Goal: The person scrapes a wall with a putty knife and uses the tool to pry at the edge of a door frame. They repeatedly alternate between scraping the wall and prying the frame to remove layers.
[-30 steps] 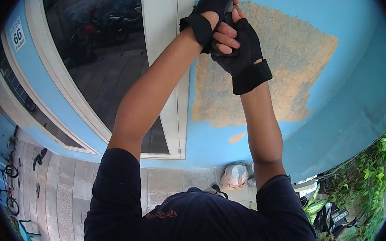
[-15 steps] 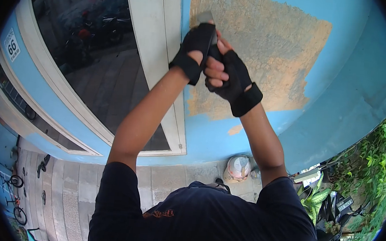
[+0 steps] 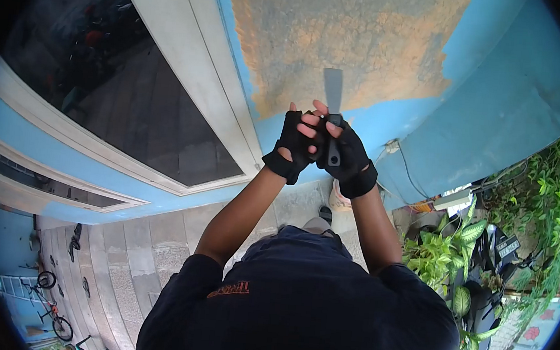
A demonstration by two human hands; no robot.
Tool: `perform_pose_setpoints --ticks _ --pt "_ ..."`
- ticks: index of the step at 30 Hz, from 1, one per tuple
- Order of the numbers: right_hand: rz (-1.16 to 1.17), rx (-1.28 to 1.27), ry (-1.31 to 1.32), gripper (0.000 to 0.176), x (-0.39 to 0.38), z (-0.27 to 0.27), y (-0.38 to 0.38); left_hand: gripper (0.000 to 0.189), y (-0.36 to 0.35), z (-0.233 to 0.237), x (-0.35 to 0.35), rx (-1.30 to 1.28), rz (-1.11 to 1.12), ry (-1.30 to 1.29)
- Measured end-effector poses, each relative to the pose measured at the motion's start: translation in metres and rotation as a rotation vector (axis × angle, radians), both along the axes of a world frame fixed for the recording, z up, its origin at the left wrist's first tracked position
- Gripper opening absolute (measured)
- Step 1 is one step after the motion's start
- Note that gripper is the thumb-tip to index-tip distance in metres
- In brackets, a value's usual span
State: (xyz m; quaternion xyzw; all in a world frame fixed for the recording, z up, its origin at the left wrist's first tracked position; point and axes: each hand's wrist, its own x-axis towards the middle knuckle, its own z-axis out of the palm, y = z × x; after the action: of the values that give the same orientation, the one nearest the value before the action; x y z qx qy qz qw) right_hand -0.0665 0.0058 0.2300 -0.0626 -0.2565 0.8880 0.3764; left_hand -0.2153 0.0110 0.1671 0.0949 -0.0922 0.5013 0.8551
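Observation:
A putty knife (image 3: 333,90) with a flat grey blade and a dark handle points up the wall, its blade in front of the bare patch. My right hand (image 3: 349,153), in a black fingerless glove, is closed around the handle, with the thumb along it. Beside it, my left hand (image 3: 298,140) wears a matching glove. Its fingers are loosely bent and apart, close against the right hand; whether they touch the handle is hard to see. Behind both is a blue wall with a rough, stripped grey-and-orange patch (image 3: 370,37).
A white-framed dark glass door (image 3: 161,100) stands to the left. A bucket (image 3: 340,199) is partly hidden behind my right forearm. Cables (image 3: 411,175) hang at the wall corner. Leafy plants (image 3: 445,254) and a parked motorbike (image 3: 489,277) are on the right. Paving runs below.
Both hands have come down from the upper patch, and the view has shifted. My left hand has loosened from the putty knife, which now sits in my right hand with its handle visible.

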Motion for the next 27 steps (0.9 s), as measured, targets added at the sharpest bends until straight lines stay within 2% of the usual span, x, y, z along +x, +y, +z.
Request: perform_pose_setpoints --ticks 1,2,3,4,5,7,8,9,10,11,12,13,14,15,17,19,20,21,23,24,25,27 --pt "-0.012 -0.053 -0.084 0.052 -0.004 0.003 -0.002 0.089 -0.024 0.043 0.018 -0.304 0.075 0.119" --pt "-0.214 0.021 -0.180 0.051 -0.003 -0.014 0.008 0.089 -0.025 0.041 0.025 -0.315 0.059 0.122" --pt "-0.411 0.096 -0.281 0.050 -0.001 -0.037 0.023 0.095 -0.026 0.039 0.031 -0.324 0.142 0.269" --pt "-0.696 0.354 -0.503 0.050 0.004 -0.042 0.034 0.101 -0.027 0.037 0.036 -0.328 0.232 0.412" --pt "-0.786 0.493 -0.525 0.052 0.017 -0.049 0.037 0.101 -0.028 0.035 0.038 -0.331 0.230 0.412" --pt "-0.392 0.132 -0.104 0.054 0.032 -0.027 0.022 0.100 -0.031 0.033 0.038 -0.433 0.292 0.436" --pt "-0.193 0.037 -0.004 0.055 0.034 -0.020 0.012 0.099 -0.032 0.031 0.038 -0.436 0.281 0.317" --pt "0.003 -0.055 0.098 0.057 0.035 -0.017 0.004 0.099 -0.025 0.010 0.036 -0.442 0.283 0.319" --pt "0.147 -0.116 0.151 0.058 0.033 -0.024 -0.001 0.100 -0.012 -0.027 0.031 -0.331 0.174 0.034" --pt "0.113 -0.020 0.029 0.056 0.035 -0.048 0.008 0.100 -0.005 -0.047 0.032 -0.213 0.060 -0.247" --pt "-0.063 -0.011 -0.060 0.054 0.041 -0.054 0.017 0.102 -0.004 -0.044 0.047 0.106 -0.053 -0.456" --pt "-0.234 -0.003 -0.153 0.052 0.048 -0.057 0.026 0.102 -0.014 -0.023 0.059 0.105 -0.050 -0.460" --pt "-0.597 0.279 -0.514 0.053 0.053 -0.060 0.035 0.102 -0.029 0.014 0.072 -0.082 0.135 0.008" --pt "-0.596 0.277 -0.511 0.053 0.064 -0.058 0.039 0.104 -0.038 0.034 0.081 -0.272 0.309 0.482" --pt "-0.343 0.145 -0.141 0.055 0.095 -0.049 0.050 0.108 -0.031 0.027 0.091 -0.277 0.294 0.507" --pt "-0.008 0.003 0.052 0.058 0.105 -0.025 0.026 0.112 -0.023 -0.007 0.098 -0.175 -0.017 0.059" --pt "-0.016 0.021 0.016 0.057 0.109 -0.031 0.026 0.116 -0.020 -0.024 0.109 -0.259 -0.098 -0.160" --pt "-0.025 0.040 -0.022 0.056 0.116 -0.042 0.030 0.116 -0.021 -0.019 0.123 -0.260 -0.105 -0.157" --pt "-0.630 0.275 -0.409 0.053 0.129 -0.065 0.054 0.111 -0.030 -0.004 0.149 0.155 0.148 0.535" --pt "-0.879 0.744 -0.963 0.054 0.152 -0.073 0.069 0.108 -0.032 -0.007 0.157 0.000 0.190 0.502" --pt "-0.780 0.517 -0.442 0.056 0.156 -0.065 0.065 0.108 -0.028 -0.013 0.160 0.001 0.197 0.507" --pt "-0.285 0.108 -0.031 0.059 0.176 -0.031 0.043 0.108 -0.023 -0.028 0.163 -0.010 0.154 0.383"
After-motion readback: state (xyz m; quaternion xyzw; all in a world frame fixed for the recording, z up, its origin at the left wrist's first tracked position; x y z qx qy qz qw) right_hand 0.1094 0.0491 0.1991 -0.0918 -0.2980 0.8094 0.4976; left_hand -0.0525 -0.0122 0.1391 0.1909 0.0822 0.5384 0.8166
